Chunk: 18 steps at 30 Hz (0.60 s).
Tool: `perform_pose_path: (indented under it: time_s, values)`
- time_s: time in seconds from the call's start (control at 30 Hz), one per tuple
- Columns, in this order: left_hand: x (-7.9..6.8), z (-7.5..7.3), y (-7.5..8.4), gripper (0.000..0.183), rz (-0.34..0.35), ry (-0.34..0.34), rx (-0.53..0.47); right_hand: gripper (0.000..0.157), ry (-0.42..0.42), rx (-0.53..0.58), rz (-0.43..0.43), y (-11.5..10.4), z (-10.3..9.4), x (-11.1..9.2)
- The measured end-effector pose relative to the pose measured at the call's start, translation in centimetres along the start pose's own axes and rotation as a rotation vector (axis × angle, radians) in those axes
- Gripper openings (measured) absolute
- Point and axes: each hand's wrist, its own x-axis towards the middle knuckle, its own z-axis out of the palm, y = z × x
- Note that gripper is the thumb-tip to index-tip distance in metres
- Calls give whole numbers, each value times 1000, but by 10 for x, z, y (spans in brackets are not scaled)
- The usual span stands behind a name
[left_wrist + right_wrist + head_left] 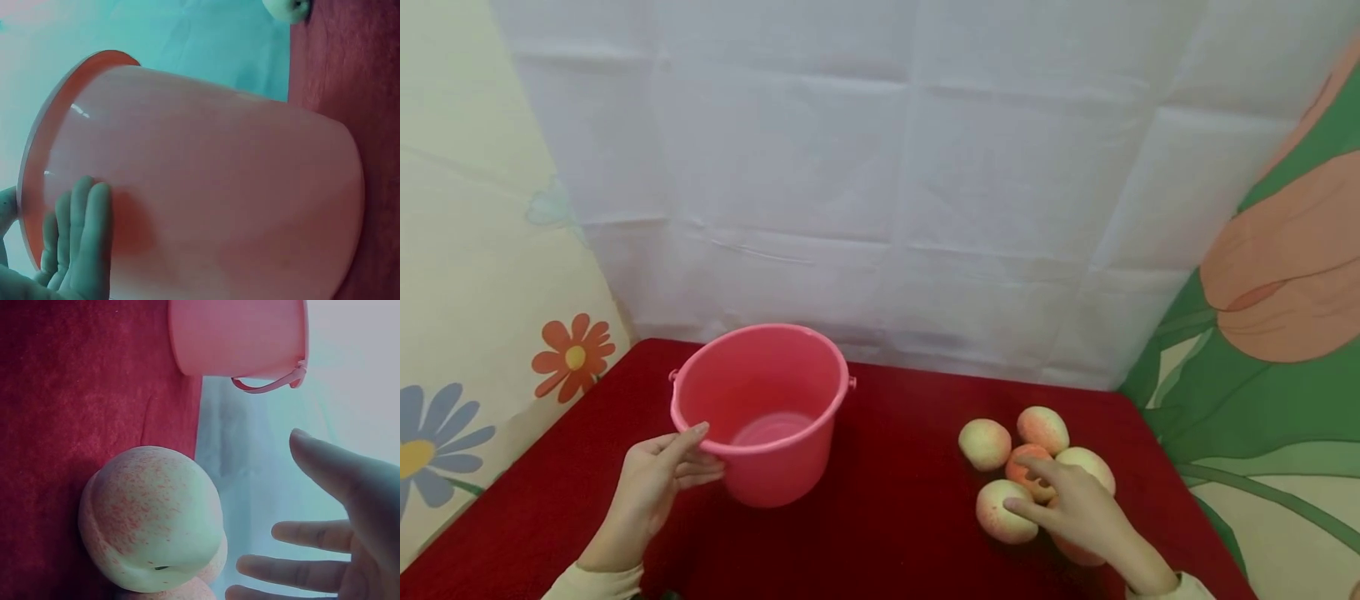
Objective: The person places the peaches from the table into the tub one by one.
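My right hand (1078,504), fingers spread and holding nothing, is hovering over pale, red-speckled peaches (985,443) on the red cloth (895,508), apparently preparing a grasp that is calling for curling fingers round one. My left hand (655,473) is pinching the pink bucket (775,473) at its rim, to their left.

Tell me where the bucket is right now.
In the head view, the bucket stands on the red cloth, left of the peaches, with the left hand gripping its near-left rim.
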Motion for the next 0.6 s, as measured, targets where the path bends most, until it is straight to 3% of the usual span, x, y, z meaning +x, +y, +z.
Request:
perform_pose_path:
  time_s: [0.1,0.27,0.43,0.6]
  values:
    - [1,-1,0,28,2,-5,24,51,16,-9,-116,3,4,0]
    - [1,-4,1,34,-2,-56,70,61,-31,-147,-285,5,11,2]
    - [2,-5,0,39,16,-133,84,73,-191,-307,-308,1,15,8]
    - [4,-6,-2,40,42,-166,46,78,-305,-344,-258,-3,20,12]
